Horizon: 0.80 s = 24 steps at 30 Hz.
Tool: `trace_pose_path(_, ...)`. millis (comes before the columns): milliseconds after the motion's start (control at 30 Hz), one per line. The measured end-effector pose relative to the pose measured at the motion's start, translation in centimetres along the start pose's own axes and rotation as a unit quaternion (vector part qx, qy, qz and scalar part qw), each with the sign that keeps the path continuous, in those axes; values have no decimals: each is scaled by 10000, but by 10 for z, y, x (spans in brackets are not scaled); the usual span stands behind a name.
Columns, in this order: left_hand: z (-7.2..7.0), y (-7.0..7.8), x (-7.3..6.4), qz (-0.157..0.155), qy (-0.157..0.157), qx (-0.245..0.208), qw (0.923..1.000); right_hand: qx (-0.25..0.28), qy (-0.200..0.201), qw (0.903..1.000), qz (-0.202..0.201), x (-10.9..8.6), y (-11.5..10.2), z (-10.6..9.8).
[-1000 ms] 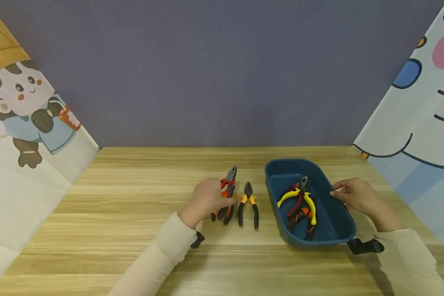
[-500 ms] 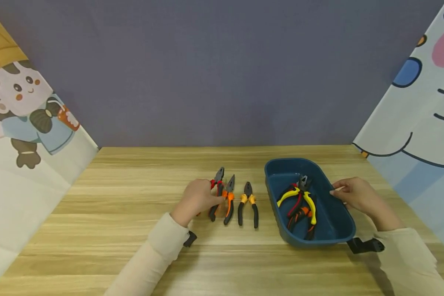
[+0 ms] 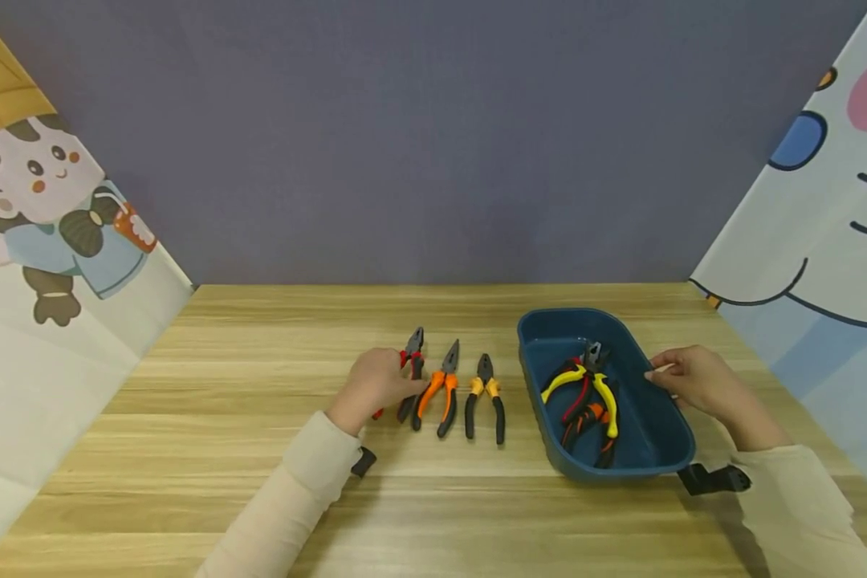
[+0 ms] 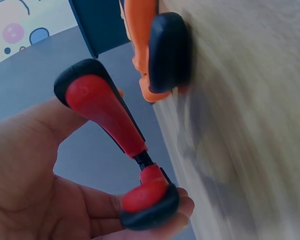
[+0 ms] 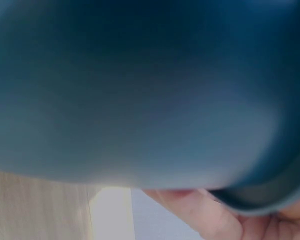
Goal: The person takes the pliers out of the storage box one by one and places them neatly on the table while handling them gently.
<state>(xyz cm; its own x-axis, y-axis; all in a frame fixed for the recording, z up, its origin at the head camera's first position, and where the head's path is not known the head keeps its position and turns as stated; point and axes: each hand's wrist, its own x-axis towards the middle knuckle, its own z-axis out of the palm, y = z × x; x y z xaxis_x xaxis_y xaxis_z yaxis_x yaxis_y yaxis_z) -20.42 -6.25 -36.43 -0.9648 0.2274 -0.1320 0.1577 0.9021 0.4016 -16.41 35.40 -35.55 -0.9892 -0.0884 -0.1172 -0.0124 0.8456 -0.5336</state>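
Observation:
My left hand (image 3: 377, 385) holds red-and-black pliers (image 3: 414, 347) by the handles, thumb on one side and fingers on the other, as the left wrist view shows. Right beside them on the table lie orange-and-black long-nose pliers (image 3: 449, 379), nose pointing away from me. Farther right are yellow-and-black pliers (image 3: 485, 389), handles spread. With thumb and fingers, my right hand (image 3: 701, 389) pinches the right rim of a dark blue bin (image 3: 650, 433). Inside the bin, yellow-handled pliers (image 3: 608, 405) lie over red-handled and orange-and-black ones (image 3: 582, 421).
The wooden table (image 3: 224, 474) ends at a grey panel (image 3: 433, 160) at the back. Printed cartoon sheets (image 3: 79, 201) stand along both sides. A black wrist mount (image 3: 714, 480) sits under the right sleeve, near the bin's front corner.
My left hand has moved left with the red-and-black pliers, away from the orange-and-black long-nose pliers, which now show in full. The right hand and the bin stay put.

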Motion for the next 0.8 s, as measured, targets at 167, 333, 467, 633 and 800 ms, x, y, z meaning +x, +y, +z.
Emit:
trace_pose_path(167,-1,-4,1,9,10,127,9999,-8,15,10000,-45,0,0,0)
trace_pose_path(333,-1,-7,3,-62,-13,166,9998,-3,11,10000,-19,0,-1,0)
trace_pose_path(467,-1,-8,4,-82,-47,171,9998,7,7,10000,20,0,-1,0)
trace_pose_path(633,1,-8,6,-130,-79,230,9996,21,1,10000,21,-1,-1,0)
trace_pose_path(800,3,-8,7,-189,-93,352,9992,25,17,10000,-2,-1,-2,0)
